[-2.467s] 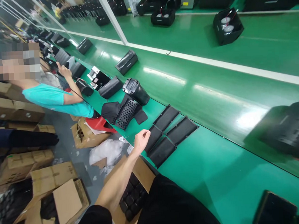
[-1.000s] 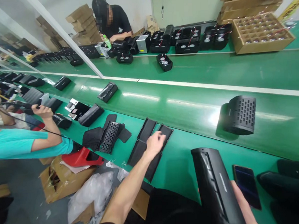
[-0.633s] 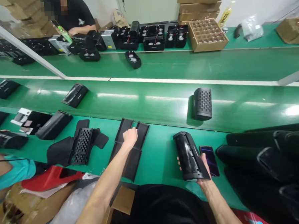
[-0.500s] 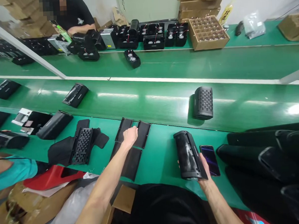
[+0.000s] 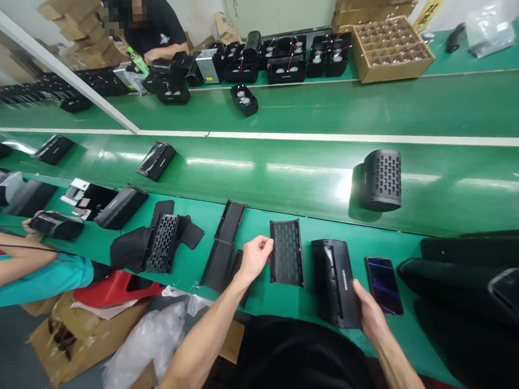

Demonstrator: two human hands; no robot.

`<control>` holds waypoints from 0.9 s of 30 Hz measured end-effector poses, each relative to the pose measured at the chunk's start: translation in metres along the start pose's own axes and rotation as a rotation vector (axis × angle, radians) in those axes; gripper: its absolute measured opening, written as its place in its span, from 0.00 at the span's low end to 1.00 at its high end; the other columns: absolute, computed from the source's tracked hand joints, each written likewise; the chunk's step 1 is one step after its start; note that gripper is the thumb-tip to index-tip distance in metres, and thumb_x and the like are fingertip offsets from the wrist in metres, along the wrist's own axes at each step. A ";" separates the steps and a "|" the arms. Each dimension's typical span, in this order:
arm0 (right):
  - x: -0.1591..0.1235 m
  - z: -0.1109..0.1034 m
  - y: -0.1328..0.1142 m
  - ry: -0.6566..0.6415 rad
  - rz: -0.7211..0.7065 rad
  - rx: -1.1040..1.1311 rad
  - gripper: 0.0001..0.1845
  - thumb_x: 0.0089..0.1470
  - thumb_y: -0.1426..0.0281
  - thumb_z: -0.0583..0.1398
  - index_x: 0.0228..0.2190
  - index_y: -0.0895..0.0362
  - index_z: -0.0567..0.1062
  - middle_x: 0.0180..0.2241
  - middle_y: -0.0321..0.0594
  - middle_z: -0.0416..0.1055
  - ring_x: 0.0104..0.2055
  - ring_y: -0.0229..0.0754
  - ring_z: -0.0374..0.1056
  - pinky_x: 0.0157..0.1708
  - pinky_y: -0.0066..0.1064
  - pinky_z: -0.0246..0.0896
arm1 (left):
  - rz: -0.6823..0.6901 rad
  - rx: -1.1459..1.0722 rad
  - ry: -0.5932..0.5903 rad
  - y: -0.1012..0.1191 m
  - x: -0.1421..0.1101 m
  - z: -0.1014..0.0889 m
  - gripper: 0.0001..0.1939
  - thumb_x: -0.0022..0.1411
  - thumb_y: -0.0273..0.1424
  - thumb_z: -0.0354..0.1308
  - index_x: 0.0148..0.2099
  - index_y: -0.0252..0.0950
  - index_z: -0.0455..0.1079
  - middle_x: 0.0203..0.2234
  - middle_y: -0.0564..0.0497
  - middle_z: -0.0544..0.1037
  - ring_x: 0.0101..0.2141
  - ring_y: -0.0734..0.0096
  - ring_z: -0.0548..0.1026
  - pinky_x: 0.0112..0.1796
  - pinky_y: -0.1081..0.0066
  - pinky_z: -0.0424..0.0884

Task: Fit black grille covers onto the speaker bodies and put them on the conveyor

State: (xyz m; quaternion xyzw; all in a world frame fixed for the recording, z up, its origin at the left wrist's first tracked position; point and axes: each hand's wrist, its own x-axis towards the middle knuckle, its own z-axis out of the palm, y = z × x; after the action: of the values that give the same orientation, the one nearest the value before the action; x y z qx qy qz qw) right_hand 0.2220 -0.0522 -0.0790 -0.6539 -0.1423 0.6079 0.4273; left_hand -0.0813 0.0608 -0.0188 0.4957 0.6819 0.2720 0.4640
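Observation:
My left hand [image 5: 257, 256] pinches the left edge of a black perforated speaker grille [image 5: 286, 254], which faces me above the green bench. At its right, my right hand [image 5: 370, 312] grips the lower right side of a black speaker housing [image 5: 332, 283]. The housing has a curved front and small lettering along one strip. A narrow gap separates grille and housing. Left of my left hand lie several more grille panels, among them a far panel [image 5: 230, 220] and a near panel [image 5: 217, 264]; my forearm partly covers another.
A phone [image 5: 384, 285] lies right of the housing, beside a row of dark padded objects [image 5: 468, 276]. A perforated speaker [image 5: 384, 180] sits on the green conveyor. A slotted frame [image 5: 162, 243] rests on dark sheets at left. Co-workers are at the left and across.
My left hand has lifted one grille off the group of panels and brought it right, near the housing. My right hand has turned the housing more upright. The view has shifted left.

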 end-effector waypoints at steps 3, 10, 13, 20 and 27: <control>-0.001 0.003 0.002 0.011 0.003 -0.164 0.35 0.43 0.46 0.73 0.48 0.54 0.83 0.52 0.47 0.82 0.58 0.62 0.75 0.62 0.53 0.64 | -0.038 -0.142 -0.040 0.004 -0.021 0.006 0.20 0.63 0.50 0.57 0.34 0.37 0.73 0.22 0.55 0.74 0.22 0.71 0.73 0.23 0.73 0.73; -0.029 -0.002 -0.028 0.207 -0.132 -0.611 0.42 0.51 0.40 0.62 0.55 0.58 0.80 0.58 0.56 0.76 0.65 0.68 0.66 0.68 0.60 0.51 | -0.152 -0.347 -0.068 0.014 -0.050 0.010 0.19 0.58 0.50 0.63 0.32 0.38 0.71 0.20 0.56 0.74 0.21 0.71 0.73 0.22 0.72 0.73; -0.057 0.010 -0.044 0.139 -0.192 -0.478 0.39 0.55 0.42 0.63 0.58 0.55 0.77 0.56 0.51 0.78 0.60 0.63 0.72 0.63 0.55 0.63 | -0.176 -0.364 -0.068 0.016 -0.057 0.014 0.18 0.57 0.49 0.64 0.32 0.39 0.71 0.20 0.56 0.75 0.20 0.70 0.74 0.22 0.71 0.75; -0.086 0.051 -0.042 -0.146 -0.025 -0.253 0.42 0.49 0.46 0.72 0.58 0.55 0.77 0.50 0.50 0.81 0.36 0.52 0.82 0.36 0.42 0.79 | -0.186 -0.372 -0.034 0.024 -0.068 0.026 0.18 0.58 0.48 0.65 0.32 0.38 0.71 0.20 0.56 0.76 0.19 0.71 0.75 0.20 0.72 0.74; -0.078 0.042 -0.039 -0.183 -0.045 -0.194 0.33 0.52 0.47 0.71 0.51 0.56 0.83 0.47 0.45 0.82 0.32 0.46 0.79 0.35 0.39 0.79 | -0.204 -0.455 -0.057 0.025 -0.073 0.027 0.21 0.56 0.51 0.68 0.33 0.38 0.70 0.19 0.55 0.76 0.19 0.70 0.76 0.21 0.71 0.75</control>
State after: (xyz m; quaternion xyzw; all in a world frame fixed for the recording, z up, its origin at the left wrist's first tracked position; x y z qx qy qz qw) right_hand 0.1795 -0.0682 0.0059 -0.6307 -0.2535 0.6386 0.3607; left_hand -0.0405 -0.0008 0.0172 0.3145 0.6361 0.3563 0.6078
